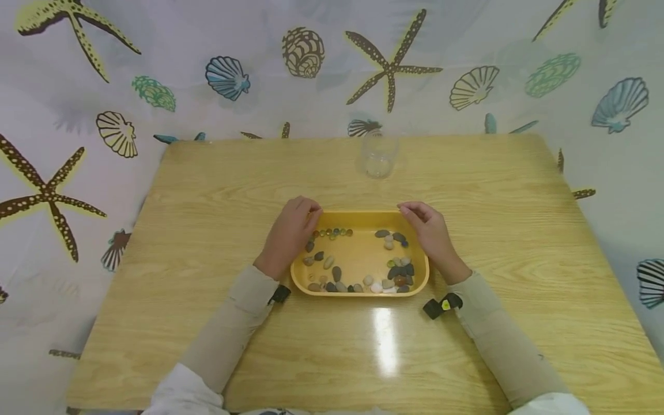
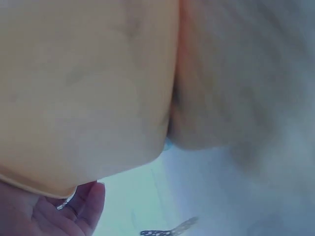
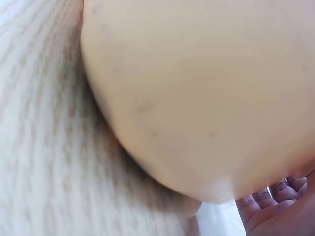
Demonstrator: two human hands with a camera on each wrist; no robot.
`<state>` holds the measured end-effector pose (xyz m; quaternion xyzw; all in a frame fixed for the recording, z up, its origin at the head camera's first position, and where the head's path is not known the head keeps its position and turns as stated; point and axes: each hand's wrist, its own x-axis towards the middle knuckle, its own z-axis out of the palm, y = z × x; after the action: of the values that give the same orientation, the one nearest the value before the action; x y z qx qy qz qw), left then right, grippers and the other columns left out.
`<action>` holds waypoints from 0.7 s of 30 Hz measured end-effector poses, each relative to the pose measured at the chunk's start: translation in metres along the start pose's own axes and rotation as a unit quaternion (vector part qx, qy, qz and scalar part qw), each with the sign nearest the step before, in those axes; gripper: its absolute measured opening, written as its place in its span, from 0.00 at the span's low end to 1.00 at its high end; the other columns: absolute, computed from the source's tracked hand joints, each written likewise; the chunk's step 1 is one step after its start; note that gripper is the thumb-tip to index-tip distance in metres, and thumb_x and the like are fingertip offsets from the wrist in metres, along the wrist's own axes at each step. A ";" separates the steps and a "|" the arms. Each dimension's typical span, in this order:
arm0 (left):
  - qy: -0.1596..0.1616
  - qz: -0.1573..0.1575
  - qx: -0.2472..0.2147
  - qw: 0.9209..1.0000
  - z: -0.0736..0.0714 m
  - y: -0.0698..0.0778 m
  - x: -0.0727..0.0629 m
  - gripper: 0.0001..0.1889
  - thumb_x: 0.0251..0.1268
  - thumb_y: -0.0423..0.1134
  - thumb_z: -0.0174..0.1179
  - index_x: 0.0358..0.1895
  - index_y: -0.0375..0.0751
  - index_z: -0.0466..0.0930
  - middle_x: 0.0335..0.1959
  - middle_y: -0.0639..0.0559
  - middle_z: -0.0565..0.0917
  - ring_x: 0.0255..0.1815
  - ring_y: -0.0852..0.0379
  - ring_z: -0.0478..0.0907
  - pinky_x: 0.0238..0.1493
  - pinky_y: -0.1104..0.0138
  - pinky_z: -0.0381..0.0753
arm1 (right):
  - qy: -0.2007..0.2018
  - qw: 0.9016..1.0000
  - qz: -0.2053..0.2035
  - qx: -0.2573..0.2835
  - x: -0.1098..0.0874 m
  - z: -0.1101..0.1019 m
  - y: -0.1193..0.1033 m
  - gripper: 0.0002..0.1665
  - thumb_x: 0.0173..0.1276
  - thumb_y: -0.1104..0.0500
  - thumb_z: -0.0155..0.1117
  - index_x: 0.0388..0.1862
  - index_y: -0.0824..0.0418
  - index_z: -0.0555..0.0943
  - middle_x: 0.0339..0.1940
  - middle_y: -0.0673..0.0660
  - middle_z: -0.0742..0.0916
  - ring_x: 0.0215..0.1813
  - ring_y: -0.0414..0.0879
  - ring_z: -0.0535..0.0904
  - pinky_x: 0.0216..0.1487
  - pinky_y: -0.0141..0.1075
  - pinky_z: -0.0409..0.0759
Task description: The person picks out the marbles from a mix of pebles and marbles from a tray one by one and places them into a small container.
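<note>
Currently, yellow tray (image 1: 358, 253) sits on the tabletop (image 1: 207, 230) between left hand (image 1: 291, 233) and right hand (image 1: 433, 236), each pinching its rim near a far corner. Risk: uneven lifting would likely tilt it, sending marbles (image 1: 329, 232) rolling and stones (image 1: 376, 286) over the near wall. Pushed too far forward, it could knock the glass (image 1: 377, 164).
</note>
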<state>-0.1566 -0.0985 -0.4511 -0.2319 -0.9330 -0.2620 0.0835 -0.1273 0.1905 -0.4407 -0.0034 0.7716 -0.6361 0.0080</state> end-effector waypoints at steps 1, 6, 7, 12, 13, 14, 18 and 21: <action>0.001 0.013 0.010 1.000 0.000 0.000 0.002 0.09 0.71 0.43 0.50 0.44 0.42 0.75 0.40 0.54 0.74 0.39 0.57 0.68 0.41 0.66 0.72 | 0.002 1.000 0.000 -0.003 0.000 0.000 0.000 0.20 0.72 0.59 0.53 0.51 0.76 0.74 0.51 0.72 0.77 0.55 0.63 0.71 0.54 0.38 0.72; -0.004 0.061 0.035 0.998 0.002 -0.003 0.007 0.10 0.70 0.46 0.51 0.43 0.44 0.74 0.37 0.55 0.72 0.36 0.58 0.65 0.38 0.67 0.71 | 0.004 1.000 0.007 0.005 0.001 0.002 -0.001 0.20 0.72 0.59 0.53 0.51 0.76 0.74 0.52 0.72 0.77 0.54 0.63 0.71 0.55 0.43 0.71; -0.006 0.059 0.029 0.998 0.003 -0.003 0.007 0.10 0.70 0.47 0.51 0.43 0.44 0.74 0.36 0.55 0.72 0.36 0.58 0.65 0.38 0.68 0.71 | 0.003 1.000 0.008 0.008 0.001 0.002 0.000 0.20 0.71 0.59 0.53 0.51 0.76 0.74 0.52 0.73 0.77 0.54 0.63 0.71 0.55 0.43 0.71; -0.002 0.041 0.002 0.999 0.005 -0.003 0.004 0.11 0.71 0.48 0.48 0.43 0.47 0.75 0.36 0.58 0.72 0.37 0.59 0.65 0.39 0.69 0.70 | 0.010 1.000 0.013 0.010 0.008 -0.001 0.019 0.22 0.70 0.54 0.56 0.51 0.72 0.75 0.51 0.67 0.79 0.53 0.59 0.73 0.52 0.38 0.73; 0.001 0.041 0.001 0.999 0.005 -0.003 0.004 0.11 0.71 0.47 0.47 0.43 0.47 0.75 0.36 0.58 0.72 0.37 0.60 0.65 0.39 0.69 0.70 | 0.012 1.000 0.010 0.007 0.010 -0.002 0.023 0.22 0.70 0.53 0.56 0.51 0.71 0.76 0.50 0.65 0.80 0.53 0.58 0.73 0.52 0.37 0.73; 0.004 0.042 0.002 0.999 0.005 -0.002 0.004 0.10 0.71 0.46 0.47 0.43 0.47 0.75 0.36 0.59 0.72 0.37 0.60 0.65 0.39 0.70 0.69 | 0.015 1.000 0.009 0.006 0.011 -0.002 0.027 0.22 0.69 0.52 0.57 0.51 0.70 0.76 0.49 0.63 0.80 0.52 0.57 0.74 0.52 0.37 0.73; 0.012 0.050 0.006 0.999 0.005 -0.002 0.004 0.09 0.71 0.45 0.48 0.43 0.47 0.75 0.36 0.58 0.72 0.37 0.60 0.65 0.38 0.71 0.69 | 0.019 1.000 -0.001 0.000 0.011 -0.002 0.032 0.23 0.69 0.49 0.57 0.50 0.67 0.77 0.47 0.57 0.81 0.52 0.55 0.75 0.52 0.37 0.73; 0.015 0.050 0.009 0.999 0.006 -0.002 0.003 0.09 0.71 0.45 0.49 0.43 0.46 0.75 0.37 0.57 0.72 0.37 0.60 0.64 0.37 0.71 0.70 | 0.018 1.000 -0.002 0.000 0.011 -0.001 0.032 0.24 0.68 0.48 0.57 0.50 0.67 0.77 0.46 0.56 0.82 0.51 0.54 0.75 0.52 0.37 0.73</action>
<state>-0.1608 -0.0961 -0.4560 -0.2734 -0.9213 -0.2527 0.1127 -0.1385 0.1970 -0.4722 0.0064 0.7719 -0.6357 -0.0078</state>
